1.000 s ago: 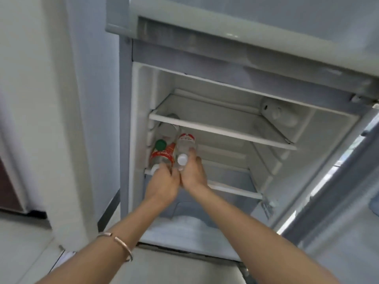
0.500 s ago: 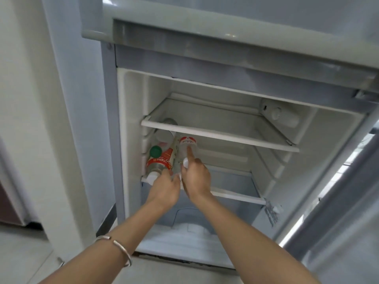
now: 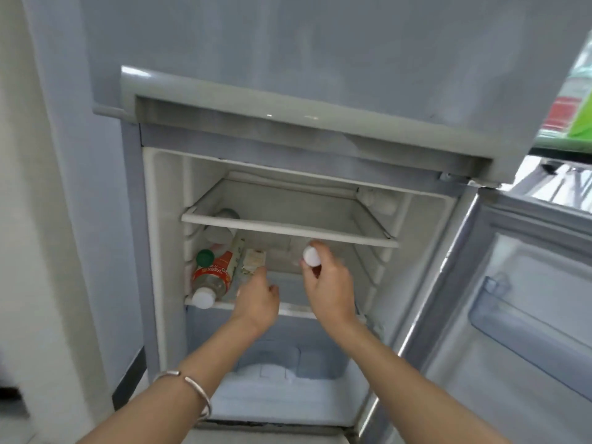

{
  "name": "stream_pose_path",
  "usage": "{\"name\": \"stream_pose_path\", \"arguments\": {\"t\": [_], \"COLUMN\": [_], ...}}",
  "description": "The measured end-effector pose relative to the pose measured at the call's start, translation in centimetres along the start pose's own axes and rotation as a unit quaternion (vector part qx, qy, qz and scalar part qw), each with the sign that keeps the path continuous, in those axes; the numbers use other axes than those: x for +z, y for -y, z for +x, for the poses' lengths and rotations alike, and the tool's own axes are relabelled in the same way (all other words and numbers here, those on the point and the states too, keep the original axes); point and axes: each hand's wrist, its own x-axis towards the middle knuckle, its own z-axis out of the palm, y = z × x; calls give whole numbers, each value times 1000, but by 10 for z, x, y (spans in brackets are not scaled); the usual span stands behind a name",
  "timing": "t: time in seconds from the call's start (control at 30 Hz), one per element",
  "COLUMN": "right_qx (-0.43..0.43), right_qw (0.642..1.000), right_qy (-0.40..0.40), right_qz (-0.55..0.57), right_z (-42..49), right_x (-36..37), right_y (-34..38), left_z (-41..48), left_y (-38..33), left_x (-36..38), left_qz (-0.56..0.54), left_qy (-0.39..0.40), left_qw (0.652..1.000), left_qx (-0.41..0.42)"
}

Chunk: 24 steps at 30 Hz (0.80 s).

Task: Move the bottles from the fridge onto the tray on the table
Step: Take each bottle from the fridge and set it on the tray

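Note:
The fridge (image 3: 166, 251) stands open, with bottles lying on the left of its lower shelf (image 3: 291, 307). My right hand (image 3: 330, 290) is shut on a clear bottle with a white cap (image 3: 311, 255), held above that shelf, cap towards me. My left hand (image 3: 256, 299) is curled around the near end of a pale-labelled bottle (image 3: 254, 262) lying on the shelf. Left of it lies a red-labelled bottle (image 3: 209, 278) with a white cap, and behind that a green-capped bottle (image 3: 205, 257) and a whitish bottle (image 3: 221, 233). The tray and table are out of view.
An upper shelf (image 3: 288, 229) spans the compartment just above my hands. The fridge door (image 3: 528, 315) hangs open on the right. The shut freezer door (image 3: 288, 104) juts out overhead. A clear drawer (image 3: 288, 363) sits below the lower shelf. A wall is on the left.
My right hand has lifted the white-capped bottle off the shelf and carried it right. My left hand has shifted right from the red-labelled bottle to the pale-labelled one. The camera has pulled back.

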Motion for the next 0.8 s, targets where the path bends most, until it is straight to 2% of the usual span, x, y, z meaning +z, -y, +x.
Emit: {"name": "stream_pose_path", "arguments": {"t": [0.23, 0.33, 0.47, 0.53, 0.6, 0.63, 0.73, 0.8], "right_qx": [31, 29, 42, 24, -30, -42, 9, 17], "right_qw": [999, 994, 985, 979, 964, 965, 992, 991], "right_qy": [-3, 13, 16, -3, -9, -15, -73, -109], "right_qz": [-29, -104, -166, -201, -264, -259, -107, -78], "right_z": [22, 42, 66, 77, 89, 95, 114, 127], "right_x": [-73, -110, -177, -213, -247, -264, -313, -341], "right_y": [24, 51, 86, 100, 114, 119, 133, 131], "left_z": [-21, -36, -50, -55, -59, -60, -66, -73], "left_y": [-65, -100, -147, -175, -205, -220, -267, -300], "left_x": [-3, -15, -38, -52, -62, -67, -78, -81], "left_qz": [-44, -49, -111, -108, -102, -106, -125, -137], "left_qy": [105, 138, 173, 199, 201, 203, 213, 217], "left_qw": [992, 984, 966, 958, 952, 948, 933, 924], "left_qx": [48, 105, 156, 179, 207, 221, 261, 285]}}
